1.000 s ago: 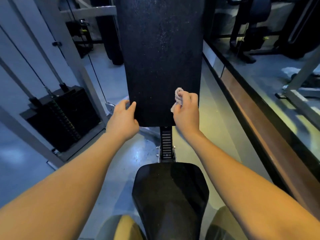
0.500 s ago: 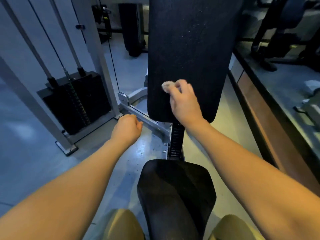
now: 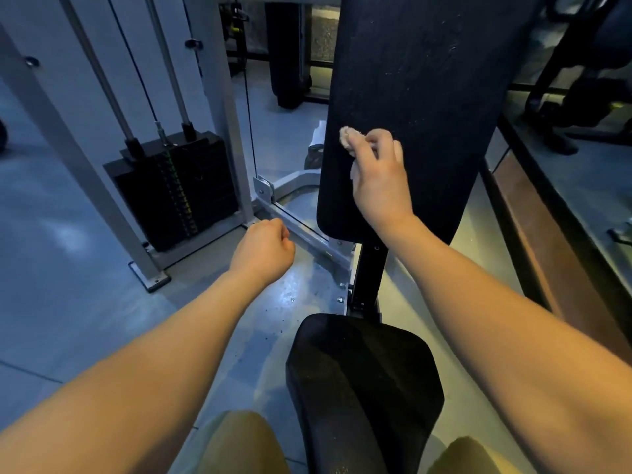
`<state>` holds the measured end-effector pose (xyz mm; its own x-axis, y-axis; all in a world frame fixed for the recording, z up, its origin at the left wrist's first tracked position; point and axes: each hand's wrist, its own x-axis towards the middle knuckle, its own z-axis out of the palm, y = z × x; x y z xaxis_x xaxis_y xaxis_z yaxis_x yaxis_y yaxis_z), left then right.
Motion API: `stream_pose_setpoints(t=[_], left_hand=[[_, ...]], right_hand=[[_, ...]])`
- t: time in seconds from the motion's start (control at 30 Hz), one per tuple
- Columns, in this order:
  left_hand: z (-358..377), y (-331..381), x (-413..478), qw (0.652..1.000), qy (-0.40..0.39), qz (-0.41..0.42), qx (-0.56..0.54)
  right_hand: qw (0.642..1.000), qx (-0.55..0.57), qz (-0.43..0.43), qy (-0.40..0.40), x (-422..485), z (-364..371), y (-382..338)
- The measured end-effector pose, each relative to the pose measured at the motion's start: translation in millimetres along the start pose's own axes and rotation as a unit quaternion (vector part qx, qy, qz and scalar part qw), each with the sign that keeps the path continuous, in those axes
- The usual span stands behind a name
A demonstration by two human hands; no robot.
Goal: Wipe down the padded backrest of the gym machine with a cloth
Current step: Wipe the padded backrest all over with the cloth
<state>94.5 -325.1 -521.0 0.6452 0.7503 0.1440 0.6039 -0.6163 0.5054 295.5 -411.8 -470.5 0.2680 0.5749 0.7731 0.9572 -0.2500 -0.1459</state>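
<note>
Two grips to account for, and only one of them is working. My right grip (image 3: 381, 179) has its fingers curled round a small bunched pale cloth (image 3: 349, 136) and presses it against the tall black padded backrest (image 3: 420, 80), low on the pad and close to its left edge. The cloth pokes out past the fingertips, so the wad rather than the knuckles meets the padding. I judge the bunching gives a firmer wiping face than a loose sheet would.

My left grip (image 3: 263, 249) is closed into a fist round nothing. It hangs in the air to the left of the pad, above the grey metal base bar (image 3: 304, 234), and seems to touch neither. I'd guess it is there to be out of the cloth's path.

Pale scuffs and specks show higher up the backrest, so I reckon the upper part is not yet done.

Below the pad a black upright post (image 3: 371, 271) runs down to the black padded seat (image 3: 362, 381), which sits between my knees. Further left, the black weight stack (image 3: 178, 193) stands inside its grey frame on the grey floor (image 3: 68, 268).
</note>
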Motion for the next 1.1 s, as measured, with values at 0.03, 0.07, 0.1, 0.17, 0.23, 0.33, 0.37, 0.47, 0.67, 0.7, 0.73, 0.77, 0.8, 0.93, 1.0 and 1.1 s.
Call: stream_pose_setpoints(t=[0.03, 0.07, 0.1, 0.17, 0.23, 0.33, 0.37, 0.47, 0.67, 0.7, 0.73, 0.77, 0.8, 0.93, 1.0, 1.1], left_hand=[[-0.7, -2.2, 0.0, 1.000, 0.000, -0.002, -0.003], [-1.0, -4.8, 0.2, 1.000, 0.000, -0.004, -0.006], [-1.1, -7.4, 0.7, 1.000, -0.001, -0.005, -0.010], [-0.7, -11.2, 1.3, 1.000, -0.002, -0.010, -0.014], [1.1, -11.6, 1.0, 1.000, -0.004, -0.015, -0.012], [1.3, -5.3, -0.3, 1.000, -0.004, -0.009, -0.018], [-0.2, -2.7, 0.0, 1.000, -0.002, -0.007, -0.022], [-4.9, 2.7, 3.5, 1.000, 0.002, -0.004, -0.031], [-1.1, 4.7, 9.2, 0.999, 0.008, -0.009, -0.051], [0.7, 5.1, 9.2, 0.999, 0.007, -0.007, -0.053], [2.7, 6.1, 9.1, 0.998, 0.006, -0.005, -0.056], [4.5, 8.5, 8.6, 0.998, 0.002, 0.001, -0.064], [5.3, 12.8, 7.7, 0.997, -0.011, 0.014, -0.081], [0.4, 47.4, 12.5, 0.959, -0.084, 0.106, -0.249], [-8.2, 68.8, 26.8, 0.939, -0.048, 0.121, -0.318], [-27.2, 97.0, 56.1, 0.946, 0.047, 0.131, -0.294]], right_hand=[[1.000, -0.014, 0.008, -0.004, -0.3, 5.7, -4.8], [0.999, -0.028, 0.004, -0.029, -8.9, 13.4, -9.4], [0.997, -0.039, -0.012, -0.067, -23.8, 21.2, -13.2], [0.984, -0.054, -0.078, -0.151, -59.0, 31.5, -15.5], [0.965, -0.053, -0.143, -0.213, -75.4, 27.1, -11.7], [0.975, -0.033, -0.138, -0.174, -36.8, 11.3, -7.1], [0.985, -0.032, -0.111, -0.127, -14.3, 6.5, -6.7], [0.996, -0.062, -0.051, -0.045, 24.6, 6.0, -8.9], [0.959, -0.066, -0.204, -0.185, -74.5, 46.9, -9.0], [0.946, -0.067, -0.231, -0.218, -87.8, 45.1, -5.0], [0.935, -0.066, -0.247, -0.246, -96.2, 40.7, 0.5], [0.931, -0.055, -0.243, -0.267, -99.7, 33.0, 5.1], [0.937, -0.029, -0.218, -0.270, -99.1, 24.3, 8.8], [0.979, 0.114, -0.082, -0.149, -56.8, -16.3, 14.6], [0.983, 0.118, -0.086, -0.112, -32.7, -34.5, 16.6], [0.985, 0.072, -0.129, -0.084, -6.3, -52.7, 29.5]])
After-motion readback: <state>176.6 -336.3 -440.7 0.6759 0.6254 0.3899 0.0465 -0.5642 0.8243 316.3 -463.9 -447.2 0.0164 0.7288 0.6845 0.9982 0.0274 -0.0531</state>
